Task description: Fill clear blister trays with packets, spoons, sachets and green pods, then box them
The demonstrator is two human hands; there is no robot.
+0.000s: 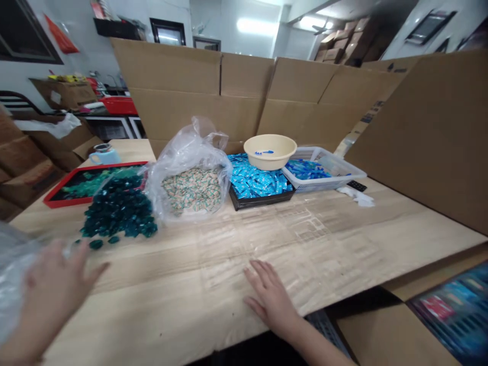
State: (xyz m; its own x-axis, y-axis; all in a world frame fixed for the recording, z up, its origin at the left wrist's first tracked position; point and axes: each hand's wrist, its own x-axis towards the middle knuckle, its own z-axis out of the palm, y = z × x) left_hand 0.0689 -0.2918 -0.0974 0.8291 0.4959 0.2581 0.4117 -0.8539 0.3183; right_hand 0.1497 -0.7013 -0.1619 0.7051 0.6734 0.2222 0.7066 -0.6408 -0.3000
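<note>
My left hand (pixel 57 279), slightly blurred, is over the table's left side with its fingers spread and nothing in them. Beside it, at the picture's left edge, is clear plastic (pixel 13 274). Just beyond its fingertips lies a heap of dark teal, glossy pieces (pixel 118 208), a few of them loose at the front. My right hand (pixel 270 297) rests on the wooden tabletop (pixel 229 274) near the front edge, fingers stretched out, holding nothing. Farther back stand a clear plastic bag of small patterned pieces (pixel 192 190) and a black tray (pixel 263 202) of blue packets (pixel 255 180).
A cream bowl (pixel 270 157) with a few blue pieces sits partly over the packets. Right of it is a white basket (pixel 335 173) of blue pieces. A red-rimmed tray (pixel 57 202) and light-blue mug (pixel 104 156) stand left. Cardboard walls (pixel 190 112) border the back and right.
</note>
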